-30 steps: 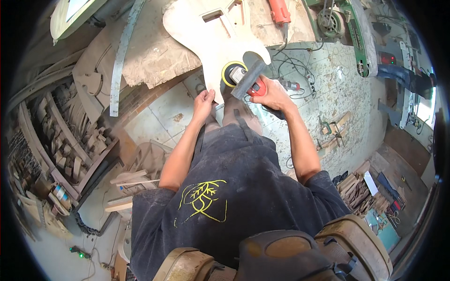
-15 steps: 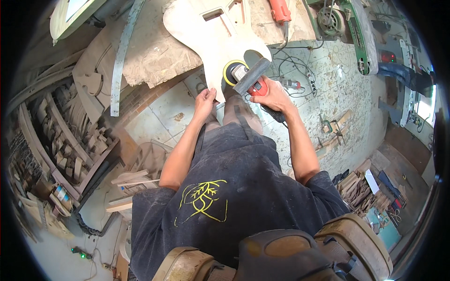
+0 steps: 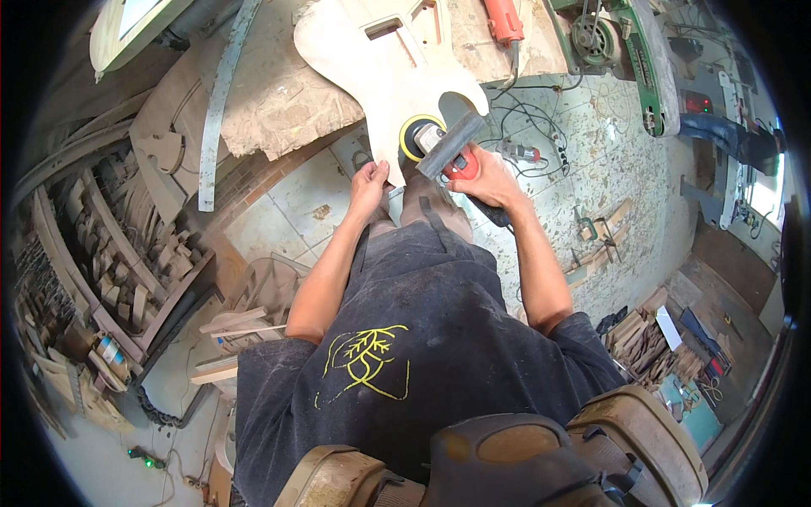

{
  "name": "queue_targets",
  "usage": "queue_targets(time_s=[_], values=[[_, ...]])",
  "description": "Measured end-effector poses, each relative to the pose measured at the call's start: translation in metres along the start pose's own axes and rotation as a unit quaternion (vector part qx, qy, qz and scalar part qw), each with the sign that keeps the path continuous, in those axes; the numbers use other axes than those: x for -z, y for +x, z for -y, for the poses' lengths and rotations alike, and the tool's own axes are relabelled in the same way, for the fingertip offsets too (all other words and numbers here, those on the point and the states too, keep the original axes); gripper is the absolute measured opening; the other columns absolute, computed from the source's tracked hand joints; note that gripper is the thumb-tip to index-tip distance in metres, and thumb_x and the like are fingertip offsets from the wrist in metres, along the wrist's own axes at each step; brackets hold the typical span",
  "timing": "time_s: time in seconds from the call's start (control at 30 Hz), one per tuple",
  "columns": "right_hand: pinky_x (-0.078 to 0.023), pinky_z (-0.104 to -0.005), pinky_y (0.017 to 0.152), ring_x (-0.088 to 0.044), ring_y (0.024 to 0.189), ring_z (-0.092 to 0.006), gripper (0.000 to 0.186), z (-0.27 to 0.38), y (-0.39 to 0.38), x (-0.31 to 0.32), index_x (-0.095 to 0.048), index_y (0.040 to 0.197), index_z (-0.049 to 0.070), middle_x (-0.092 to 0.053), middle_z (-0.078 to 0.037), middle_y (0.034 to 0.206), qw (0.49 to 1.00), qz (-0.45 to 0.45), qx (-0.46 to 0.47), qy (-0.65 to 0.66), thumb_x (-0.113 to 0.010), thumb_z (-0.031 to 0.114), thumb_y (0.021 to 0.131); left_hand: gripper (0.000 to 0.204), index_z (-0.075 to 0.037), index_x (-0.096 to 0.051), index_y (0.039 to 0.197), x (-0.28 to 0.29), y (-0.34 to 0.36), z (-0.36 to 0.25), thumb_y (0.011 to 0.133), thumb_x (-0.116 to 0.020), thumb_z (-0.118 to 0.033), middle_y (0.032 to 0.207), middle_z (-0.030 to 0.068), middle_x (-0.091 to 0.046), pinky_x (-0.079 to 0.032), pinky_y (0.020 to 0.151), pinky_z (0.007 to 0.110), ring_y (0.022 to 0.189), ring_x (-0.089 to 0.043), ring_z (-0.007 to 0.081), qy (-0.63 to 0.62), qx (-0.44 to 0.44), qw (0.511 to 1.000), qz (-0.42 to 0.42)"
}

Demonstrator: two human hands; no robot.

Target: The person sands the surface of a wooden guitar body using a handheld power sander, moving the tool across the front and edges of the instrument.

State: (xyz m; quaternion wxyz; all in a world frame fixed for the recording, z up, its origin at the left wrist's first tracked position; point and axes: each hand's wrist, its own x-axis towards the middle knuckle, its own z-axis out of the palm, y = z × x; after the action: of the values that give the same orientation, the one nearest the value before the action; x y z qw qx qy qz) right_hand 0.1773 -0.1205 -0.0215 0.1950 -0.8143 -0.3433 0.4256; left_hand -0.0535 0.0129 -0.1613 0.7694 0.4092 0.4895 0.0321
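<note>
A pale wooden guitar body (image 3: pixel 376 80) with routed pockets lies on the workbench, its horns reaching over the near edge. The tip of its left horn is pinched by my left hand (image 3: pixel 368 187), fingers closed on it. My right hand (image 3: pixel 492 179) wraps round a red and black angle grinder (image 3: pixel 461 165). The tool carries a round, yellow-rimmed sanding disc (image 3: pixel 407 139) and a grey bar (image 3: pixel 452 147) across its head. That disc is at the inner edge of the left horn; whether it touches the wood I cannot tell.
Brown paper covers part of the workbench (image 3: pixel 283 110). An orange power tool (image 3: pixel 504 21) lies at the back, its cord hanging down. A green belt machine (image 3: pixel 638 59) stands at right. Cables (image 3: pixel 541 127) trail over the floor, and wood offcuts (image 3: pixel 127 270) fill a rack at left.
The grinder and my right hand have shifted slightly left, and the disc has moved along the horn's inner edge. My left hand keeps its hold on the guitar body.
</note>
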Motion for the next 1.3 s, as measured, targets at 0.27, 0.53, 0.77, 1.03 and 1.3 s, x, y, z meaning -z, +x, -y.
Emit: queue_targets(time_s=[0.27, 0.53, 0.77, 1.03, 1.3], values=[[-0.055, -0.0486, 0.087, -0.071, 0.097, -0.0451, 0.071, 0.001, -0.007, -0.002, -0.065, 0.111, -0.005, -0.072, -0.03, 0.099, 1.0, 0.0, -0.011, 0.001, -0.084, 0.047, 0.066, 0.038, 0.001, -0.067, 0.116, -0.002, -0.003, -0.006, 0.11, -0.058, -0.036, 0.103, 0.0048, -0.071, -0.059, 0.083, 0.029, 0.093, -0.068, 0.0127, -0.004, 0.01, 1.0, 0.005], [-0.055, -0.0478, 0.087, -0.072, 0.097, -0.0443, 0.073, 0.002, -0.01, -0.012, -0.064, 0.112, -0.005, -0.072, -0.029, 0.099, 1.0, -0.014, -0.001, 0.013, -0.084, 0.048, 0.066, 0.037, 0.0, -0.067, 0.116, 0.0, 0.0, 0.0, 0.11, -0.058, -0.036, 0.103, 0.004, -0.071, -0.059, 0.082, 0.03, 0.092, -0.068, 0.0121, -0.016, 0.009, 1.0, 0.004], [-0.055, -0.0488, 0.088, -0.071, 0.097, -0.0458, 0.075, -0.001, -0.016, -0.016, -0.063, 0.116, -0.005, -0.072, -0.029, 0.1, 1.0, -0.013, -0.001, 0.029, -0.083, 0.048, 0.066, 0.037, 0.0, -0.066, 0.118, -0.002, -0.004, -0.007, 0.11, -0.058, -0.035, 0.104, 0.0043, -0.072, -0.059, 0.084, 0.03, 0.094, -0.069, 0.0123, -0.015, 0.01, 1.0, 0.007], [-0.055, -0.0485, 0.088, -0.071, 0.097, -0.0454, 0.073, 0.002, -0.01, -0.016, -0.064, 0.115, -0.004, -0.072, -0.028, 0.099, 0.999, -0.02, -0.002, 0.027, -0.083, 0.047, 0.067, 0.038, 0.002, -0.065, 0.119, -0.001, -0.004, -0.007, 0.11, -0.057, -0.034, 0.106, 0.0064, -0.073, -0.059, 0.085, 0.029, 0.095, -0.07, 0.0129, -0.021, 0.016, 1.0, 0.011], [-0.055, -0.0489, 0.088, -0.071, 0.097, -0.0454, 0.072, 0.004, -0.011, -0.009, -0.064, 0.112, -0.005, -0.072, -0.029, 0.1, 0.999, -0.02, -0.03, 0.009, -0.083, 0.047, 0.067, 0.036, 0.001, -0.065, 0.118, -0.003, -0.003, -0.007, 0.111, -0.057, -0.034, 0.105, 0.0056, -0.073, -0.058, 0.083, 0.028, 0.093, -0.069, 0.0116, -0.034, 0.01, 0.999, 0.013]])
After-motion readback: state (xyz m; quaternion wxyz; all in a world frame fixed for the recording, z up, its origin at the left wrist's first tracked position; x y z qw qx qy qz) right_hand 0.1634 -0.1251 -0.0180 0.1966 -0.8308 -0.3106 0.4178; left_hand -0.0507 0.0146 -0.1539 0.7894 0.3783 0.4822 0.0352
